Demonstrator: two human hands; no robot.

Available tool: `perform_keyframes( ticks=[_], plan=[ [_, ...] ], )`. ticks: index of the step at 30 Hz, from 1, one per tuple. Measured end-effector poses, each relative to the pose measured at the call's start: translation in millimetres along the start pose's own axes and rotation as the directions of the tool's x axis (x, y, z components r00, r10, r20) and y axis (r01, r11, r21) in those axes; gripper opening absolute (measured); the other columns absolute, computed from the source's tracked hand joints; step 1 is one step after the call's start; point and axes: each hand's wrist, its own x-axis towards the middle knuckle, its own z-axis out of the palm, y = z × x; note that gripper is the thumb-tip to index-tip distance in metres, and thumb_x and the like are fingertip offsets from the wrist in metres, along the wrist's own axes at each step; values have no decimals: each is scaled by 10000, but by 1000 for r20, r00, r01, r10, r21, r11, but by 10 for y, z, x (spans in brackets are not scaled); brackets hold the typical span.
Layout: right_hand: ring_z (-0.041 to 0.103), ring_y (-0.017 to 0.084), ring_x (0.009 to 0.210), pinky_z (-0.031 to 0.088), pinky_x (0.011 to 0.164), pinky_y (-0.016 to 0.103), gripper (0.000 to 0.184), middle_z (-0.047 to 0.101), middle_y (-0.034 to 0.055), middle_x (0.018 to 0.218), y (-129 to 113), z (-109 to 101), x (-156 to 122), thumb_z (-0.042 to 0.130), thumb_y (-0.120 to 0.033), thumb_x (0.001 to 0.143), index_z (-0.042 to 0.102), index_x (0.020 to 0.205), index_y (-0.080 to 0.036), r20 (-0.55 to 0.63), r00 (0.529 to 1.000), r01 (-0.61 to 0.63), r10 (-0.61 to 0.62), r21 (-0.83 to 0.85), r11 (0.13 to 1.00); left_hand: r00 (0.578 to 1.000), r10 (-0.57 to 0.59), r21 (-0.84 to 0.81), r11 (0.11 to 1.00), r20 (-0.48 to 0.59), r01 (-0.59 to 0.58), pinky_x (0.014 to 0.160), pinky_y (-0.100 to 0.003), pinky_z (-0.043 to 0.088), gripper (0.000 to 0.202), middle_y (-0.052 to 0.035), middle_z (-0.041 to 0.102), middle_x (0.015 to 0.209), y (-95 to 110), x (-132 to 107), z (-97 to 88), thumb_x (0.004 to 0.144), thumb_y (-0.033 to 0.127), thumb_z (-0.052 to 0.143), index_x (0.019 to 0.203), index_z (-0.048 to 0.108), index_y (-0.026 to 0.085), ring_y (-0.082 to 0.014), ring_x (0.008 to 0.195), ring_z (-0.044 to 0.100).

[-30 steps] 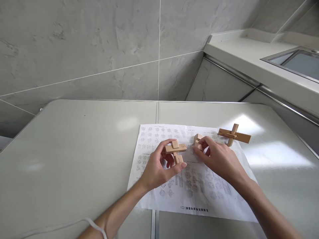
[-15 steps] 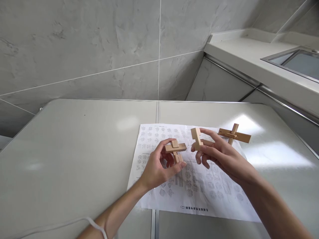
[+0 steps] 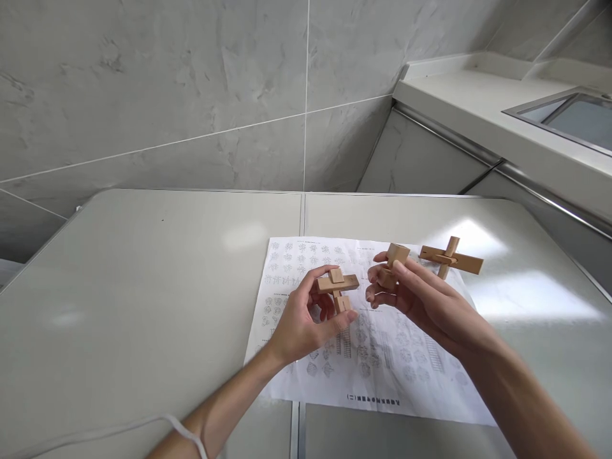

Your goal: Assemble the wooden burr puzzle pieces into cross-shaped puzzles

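My left hand grips a partly joined wooden puzzle assembly of crossed notched bars, held just above the printed instruction sheet. My right hand holds a single loose wooden puzzle piece between thumb and fingers, a short way to the right of the assembly and not touching it. A second joined wooden cross lies on the table beyond my right hand, at the sheet's far right corner.
The sheet lies on a grey-white table with a seam down its middle. A grey tiled wall stands behind. A white counter with a sunken sink runs along the right. A white cord crosses the near left edge.
My right hand lifted the loose piece off the sheet and has turned it in its fingers, with the piece now tilted further right. My left hand and its assembly have stayed nearly still.
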Motion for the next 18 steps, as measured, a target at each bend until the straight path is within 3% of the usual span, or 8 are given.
perform_keyframes(
  ticks=[2, 5, 9, 14, 18],
  plan=[
    [731, 281, 1031, 619, 983, 491, 364, 697, 89, 1144, 11, -1, -3, 578, -588, 1080, 696, 1186, -261, -13, 999, 29, -30, -48, 998, 1000, 3, 3, 1000, 2, -3, 739, -297, 533, 716, -42, 703, 1052, 2, 0, -1, 855, 445, 887, 1470, 556, 288, -167, 837, 639],
    [705, 300, 1122, 586, 1051, 503, 402, 714, 95, 1177, 41, -24, -8, 584, -635, 1063, 723, 1180, -276, -68, 992, 79, -102, -279, 957, 1000, 1, 4, 1000, 10, -1, 727, -295, 528, 733, -44, 698, 1055, 2, 1, -4, 854, 452, 891, 1479, 549, 283, -165, 826, 630],
    [697, 312, 1105, 596, 950, 471, 408, 725, 94, 1142, 45, -39, -19, 623, -655, 1029, 751, 1008, -269, -138, 967, 100, -215, -569, 816, 1000, 9, 6, 1000, 14, -9, 723, -299, 522, 734, -41, 692, 1033, -6, 1, -9, 865, 464, 885, 1485, 540, 275, -165, 821, 621],
    [710, 288, 1083, 587, 855, 401, 356, 761, 94, 1134, 5, 3, -37, 612, -581, 1065, 704, 952, -257, 9, 977, 177, -212, -586, 790, 1000, 7, -16, 1000, 14, -7, 742, -308, 528, 735, -41, 697, 1031, -17, 4, -14, 869, 452, 885, 1486, 531, 267, -166, 831, 628],
    [744, 278, 1049, 601, 885, 421, 317, 790, 98, 1144, 26, 34, -53, 643, -575, 1055, 667, 1111, -265, 36, 986, 150, -161, -600, 786, 1000, 2, -45, 999, 3, -2, 761, -310, 538, 725, -49, 697, 1045, -13, 8, -14, 872, 451, 882, 1476, 529, 260, -176, 861, 655]
  ],
)
